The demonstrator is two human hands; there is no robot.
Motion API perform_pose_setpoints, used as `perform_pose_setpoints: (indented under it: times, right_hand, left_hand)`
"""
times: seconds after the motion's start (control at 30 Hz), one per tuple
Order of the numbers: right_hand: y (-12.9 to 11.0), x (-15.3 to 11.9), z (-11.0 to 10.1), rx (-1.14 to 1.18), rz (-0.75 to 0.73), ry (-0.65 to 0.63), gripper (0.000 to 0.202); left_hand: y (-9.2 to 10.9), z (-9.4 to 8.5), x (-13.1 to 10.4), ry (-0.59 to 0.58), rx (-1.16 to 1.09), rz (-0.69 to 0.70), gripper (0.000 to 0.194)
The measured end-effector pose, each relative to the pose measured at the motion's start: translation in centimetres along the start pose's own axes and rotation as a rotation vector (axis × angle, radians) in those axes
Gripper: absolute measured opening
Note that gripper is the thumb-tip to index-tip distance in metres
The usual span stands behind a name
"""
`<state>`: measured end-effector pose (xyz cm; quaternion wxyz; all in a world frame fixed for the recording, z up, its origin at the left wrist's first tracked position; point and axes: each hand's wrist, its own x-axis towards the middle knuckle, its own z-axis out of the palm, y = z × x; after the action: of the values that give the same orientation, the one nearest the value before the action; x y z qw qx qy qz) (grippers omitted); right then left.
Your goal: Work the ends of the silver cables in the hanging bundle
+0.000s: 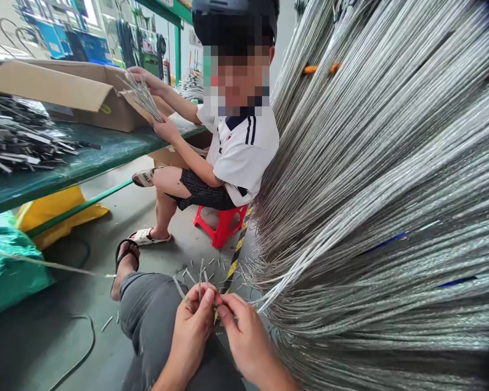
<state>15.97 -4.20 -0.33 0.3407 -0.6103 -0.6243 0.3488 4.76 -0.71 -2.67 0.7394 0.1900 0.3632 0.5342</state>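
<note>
My left hand [192, 326] is closed around several short, thin, greyish tube-like pieces [179, 288], whose ends stick up past the fingers. Right beside it, my right hand [246, 334] is closed in a pinch, its fingertips meeting those of the left. What lies between the fingertips is too small to make out. A lighter strand bundle [295, 271] of silvery braided cables runs down to just behind my right hand; whether the hand holds one of its ends is hidden. Both hands are above my lap.
Long silvery cables [370, 179] hang in a dense mass on the right. Ahead, a co-worker [244, 146] on a red stool [218, 228] holds a bunch of thin pieces [144, 96]. A green table [118, 146] at left bears a cardboard box [81, 89] and dark strips [20, 136]. Offcuts litter the floor.
</note>
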Motion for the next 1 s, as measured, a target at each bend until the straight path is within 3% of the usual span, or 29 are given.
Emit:
perform_pose_setpoints:
  times: [0.17, 0.3, 0.6, 0.83, 1.0]
  right_hand:
    - [3.2, -0.2, 1.5, -0.148, -0.015, 0.021, 0.026]
    - [5.1, 0.9, 1.8, -0.142, -0.028, -0.048, 0.031]
    - [2.4, 1.8, 0.9, -0.052, 0.049, -0.064, 0.036]
    - [3.9, 2.2, 0.9, -0.068, 0.004, -0.151, 0.037]
    - [1.9, 1.7, 0.6, -0.121, 0.05, -0.109, 0.032]
  left_hand:
    - [-0.7, 0.0, 0.6, 0.051, -0.045, -0.029, 0.035]
    - [-1.6, -0.5, 1.9, 0.074, -0.054, -0.011, 0.036]
    - [-1.5, -0.6, 2.0, 0.091, -0.069, -0.046, 0.04]
    - [-2.7, -1.5, 2.3, 0.03, -0.019, 0.036, 0.032]
    - [-1.5, -0.9, 1.7, 0.023, -0.006, 0.01, 0.035]
